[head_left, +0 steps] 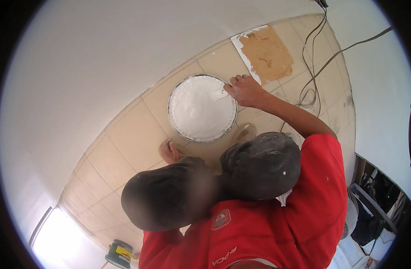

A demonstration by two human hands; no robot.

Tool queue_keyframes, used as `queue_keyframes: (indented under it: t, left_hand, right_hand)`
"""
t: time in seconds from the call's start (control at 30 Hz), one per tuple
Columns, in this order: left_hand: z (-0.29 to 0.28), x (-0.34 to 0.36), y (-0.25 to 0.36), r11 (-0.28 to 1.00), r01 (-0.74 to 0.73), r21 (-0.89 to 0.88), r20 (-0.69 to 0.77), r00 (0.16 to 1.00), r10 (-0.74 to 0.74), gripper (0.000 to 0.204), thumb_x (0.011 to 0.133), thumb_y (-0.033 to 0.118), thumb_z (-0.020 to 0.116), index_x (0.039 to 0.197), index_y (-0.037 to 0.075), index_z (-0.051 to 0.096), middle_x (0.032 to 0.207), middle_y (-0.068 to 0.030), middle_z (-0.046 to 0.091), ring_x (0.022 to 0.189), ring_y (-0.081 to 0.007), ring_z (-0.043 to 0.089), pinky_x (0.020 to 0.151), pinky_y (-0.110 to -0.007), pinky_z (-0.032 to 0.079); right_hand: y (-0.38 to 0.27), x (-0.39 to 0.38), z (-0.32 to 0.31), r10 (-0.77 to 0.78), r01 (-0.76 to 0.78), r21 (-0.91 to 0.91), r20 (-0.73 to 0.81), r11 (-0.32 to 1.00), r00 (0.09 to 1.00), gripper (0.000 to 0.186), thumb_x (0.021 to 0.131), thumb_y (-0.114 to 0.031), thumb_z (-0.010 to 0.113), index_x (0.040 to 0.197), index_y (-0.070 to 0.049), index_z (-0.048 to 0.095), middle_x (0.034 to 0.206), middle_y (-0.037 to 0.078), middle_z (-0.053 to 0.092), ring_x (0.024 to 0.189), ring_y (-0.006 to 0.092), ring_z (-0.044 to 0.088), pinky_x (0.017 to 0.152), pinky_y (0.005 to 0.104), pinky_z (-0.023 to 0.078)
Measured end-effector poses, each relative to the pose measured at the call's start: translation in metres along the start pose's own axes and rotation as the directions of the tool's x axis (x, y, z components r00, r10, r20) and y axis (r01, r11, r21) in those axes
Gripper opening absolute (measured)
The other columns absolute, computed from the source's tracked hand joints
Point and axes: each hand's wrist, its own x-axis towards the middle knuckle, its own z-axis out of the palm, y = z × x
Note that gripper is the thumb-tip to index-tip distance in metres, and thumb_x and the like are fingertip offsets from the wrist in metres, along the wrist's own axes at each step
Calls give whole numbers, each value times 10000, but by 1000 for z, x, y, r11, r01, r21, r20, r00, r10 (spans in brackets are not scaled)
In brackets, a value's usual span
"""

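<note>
A round bucket, seen from above, is filled nearly to its rim with smooth white paste. My right hand is at the bucket's right rim, fingers bent and closed on it, with white residue on the skin. My left hand is not visible. My dark-clad knees are bent below the bucket, with my feet partly showing just beyond them.
A tan sheet with white edges lies on the tiled floor beyond the bucket. Dark cables run along the right. White walls border the floor. A dark green container stands lower left; dark clutter lies lower right.
</note>
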Motion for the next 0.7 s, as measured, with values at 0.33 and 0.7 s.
queue_keyframes:
  t: [0.33, 0.7]
  left_hand:
    - [-5, -2, 0, 999, 47, 5, 49, 998, -47, 205, 971, 158, 571, 1028, -12, 673, 914, -164, 659, 838, -321, 611, 770, -436, 478]
    - [-7, 0, 3, 998, 3, 69, 42, 999, -6, 230, 973, 174, 564, 1017, -22, 676, 933, -207, 662, 853, -393, 613, 777, -476, 473]
  right_hand:
    - [9, -19, 18, -154, 146, -92, -86, 985, 984, 104, 853, -160, 630, 903, -73, 604, 937, 106, 585, 840, 281, 653, 671, 403, 549]
    - [70, -44, 39, 277, -238, 509, 0, 827, 961, 158, 797, -230, 679, 873, -103, 626, 816, 127, 688, 782, 335, 691, 685, 457, 532]
